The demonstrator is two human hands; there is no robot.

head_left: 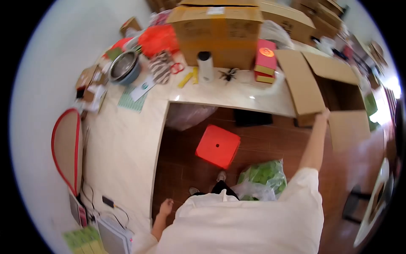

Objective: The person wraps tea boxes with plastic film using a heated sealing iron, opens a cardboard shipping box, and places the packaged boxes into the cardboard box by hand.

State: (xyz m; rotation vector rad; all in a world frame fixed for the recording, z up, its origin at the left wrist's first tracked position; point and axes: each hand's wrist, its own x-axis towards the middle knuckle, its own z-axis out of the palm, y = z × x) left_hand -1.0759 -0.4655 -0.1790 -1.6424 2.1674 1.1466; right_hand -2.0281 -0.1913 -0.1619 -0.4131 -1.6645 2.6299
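Observation:
My right hand (323, 114) reaches out to the right and is closed on the near edge of an open cardboard box (302, 84), between its flaps. The box's flaps are spread and its inside is dark. My left hand (166, 206) hangs low beside the inner edge of the white counter (122, 144), fingers curled in, with nothing visible in it. A clear plastic bag of green things (263, 175) lies on the floor near my legs. Ahead of my feet stands a red stool (218, 146).
On the counter's far part are a large taped carton (215, 36), a white tumbler (205, 67), a toy spider (229, 75), red boxes (265, 59) and metal bowls (124, 67). A laptop (113, 235) and cables lie at left; a white chair (374, 199) stands at right.

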